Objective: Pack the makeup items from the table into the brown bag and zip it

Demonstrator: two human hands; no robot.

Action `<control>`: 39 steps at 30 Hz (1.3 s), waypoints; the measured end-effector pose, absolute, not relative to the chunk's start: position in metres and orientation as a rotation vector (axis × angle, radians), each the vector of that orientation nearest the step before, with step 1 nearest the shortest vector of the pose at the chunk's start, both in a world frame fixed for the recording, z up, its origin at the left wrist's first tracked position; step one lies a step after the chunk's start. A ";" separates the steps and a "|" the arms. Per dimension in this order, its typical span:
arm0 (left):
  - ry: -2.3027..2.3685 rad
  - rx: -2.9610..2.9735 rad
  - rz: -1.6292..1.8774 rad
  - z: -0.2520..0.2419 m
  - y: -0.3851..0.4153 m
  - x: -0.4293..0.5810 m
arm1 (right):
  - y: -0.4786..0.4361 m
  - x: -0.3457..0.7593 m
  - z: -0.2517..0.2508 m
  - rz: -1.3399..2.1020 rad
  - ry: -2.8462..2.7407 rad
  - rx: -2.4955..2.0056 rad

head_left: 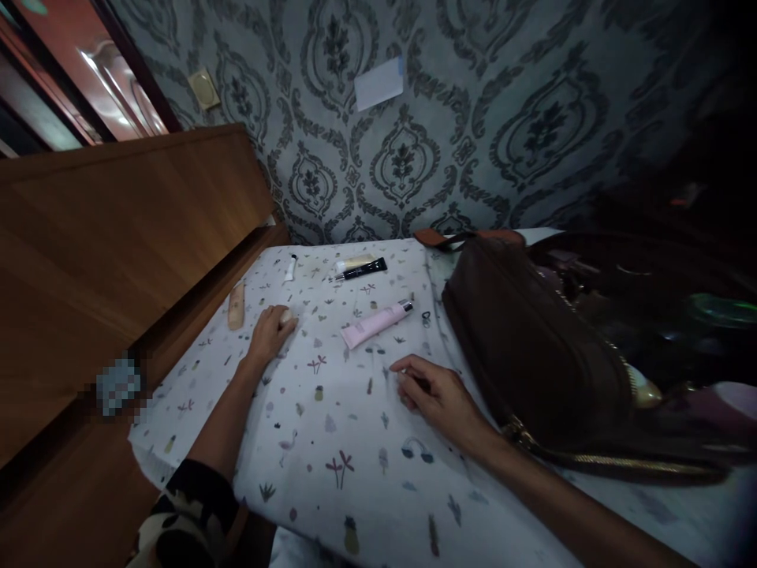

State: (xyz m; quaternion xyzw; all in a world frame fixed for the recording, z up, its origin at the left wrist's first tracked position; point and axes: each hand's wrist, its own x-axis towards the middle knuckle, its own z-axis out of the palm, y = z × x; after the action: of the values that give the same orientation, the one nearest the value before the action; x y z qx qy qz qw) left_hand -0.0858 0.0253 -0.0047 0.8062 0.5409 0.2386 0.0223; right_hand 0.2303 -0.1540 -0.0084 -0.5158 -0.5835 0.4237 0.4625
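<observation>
My one camera sits on my head and looks forward and steeply down past my own arms. My left hand [273, 334] comes in from the lower left and my right hand [442, 396] from the lower right, both at close range, with the cloth [355, 406] spread beneath them. The nearer edge of the cloth shows low in the view. Beyond it, the wall [408, 158] faces me across the top. The board [147, 189] slants along the left, and the bag [532, 331] bulks close on the right, where the view darkens.
</observation>
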 end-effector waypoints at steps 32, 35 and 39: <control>1.184 2.647 0.378 0.008 -0.023 -0.030 | -0.097 0.205 -0.015 0.358 -1.954 -1.462; 0.969 2.689 0.363 0.005 -0.040 -0.014 | -0.112 0.205 -0.019 0.343 -1.948 -1.429; 0.798 2.660 0.369 -0.003 -0.059 0.005 | -0.133 0.209 -0.021 0.360 -1.963 -1.346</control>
State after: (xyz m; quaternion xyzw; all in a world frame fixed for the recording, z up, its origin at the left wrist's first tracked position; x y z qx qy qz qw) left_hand 0.0047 -0.0589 -0.0025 0.9358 0.2806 0.1299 0.1691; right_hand 0.2094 -0.1333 -0.0207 -0.5218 -0.7611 0.1398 0.3591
